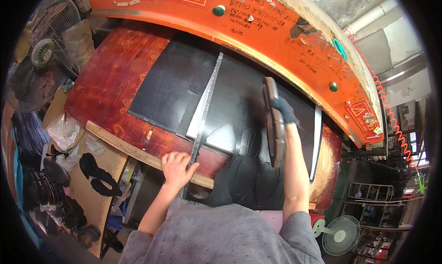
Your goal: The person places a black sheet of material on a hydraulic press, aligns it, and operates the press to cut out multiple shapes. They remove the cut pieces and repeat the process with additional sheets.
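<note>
My right hand (pixel 285 112), in a dark glove, grips a long, narrow cutting die (pixel 275 126) tilted on edge above a black sheet (pixel 244 89). Curved sole-like outlines (pixel 242 174) are cut in the sheet's near part. My bare left hand (pixel 176 169) lies at the wooden rail (pixel 124 146) along the table's near edge, fingers apart and holding nothing. Close to its thumb runs a long, narrow grey strip (pixel 209 91), slanting across the work surface. A second black sheet (pixel 172 80) lies left of that strip.
An orange press beam (pixel 276 47) with green buttons spans the far side. Beneath the sheets is a worn red board (pixel 110 75). A side table (pixel 106 162) holding black pieces stands at left. Fans stand at far left (pixel 43 52) and lower right (pixel 340 236).
</note>
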The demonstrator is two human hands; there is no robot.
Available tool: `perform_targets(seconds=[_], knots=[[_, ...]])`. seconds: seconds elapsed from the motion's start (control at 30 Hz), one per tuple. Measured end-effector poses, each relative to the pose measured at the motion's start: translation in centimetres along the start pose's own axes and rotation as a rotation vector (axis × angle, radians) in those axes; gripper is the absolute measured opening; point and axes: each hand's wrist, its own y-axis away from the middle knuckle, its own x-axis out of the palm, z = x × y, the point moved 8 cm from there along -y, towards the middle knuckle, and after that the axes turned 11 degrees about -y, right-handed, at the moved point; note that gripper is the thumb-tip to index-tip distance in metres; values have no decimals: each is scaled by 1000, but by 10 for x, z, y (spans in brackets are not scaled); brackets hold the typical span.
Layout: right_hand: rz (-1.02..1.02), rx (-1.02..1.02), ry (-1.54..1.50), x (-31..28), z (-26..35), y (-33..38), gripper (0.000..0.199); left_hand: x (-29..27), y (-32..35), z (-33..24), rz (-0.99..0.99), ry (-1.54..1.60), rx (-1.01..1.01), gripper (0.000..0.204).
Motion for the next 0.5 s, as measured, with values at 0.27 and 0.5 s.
perform_targets(seconds=[0.27, 0.5], knots=[[-6, -12, 644, 140, 26, -80, 74, 8, 10, 9, -72, 221, 47, 20], [-258, 53, 1013, 181, 32, -91, 78, 3, 9, 18, -116, 346, 62, 17]])
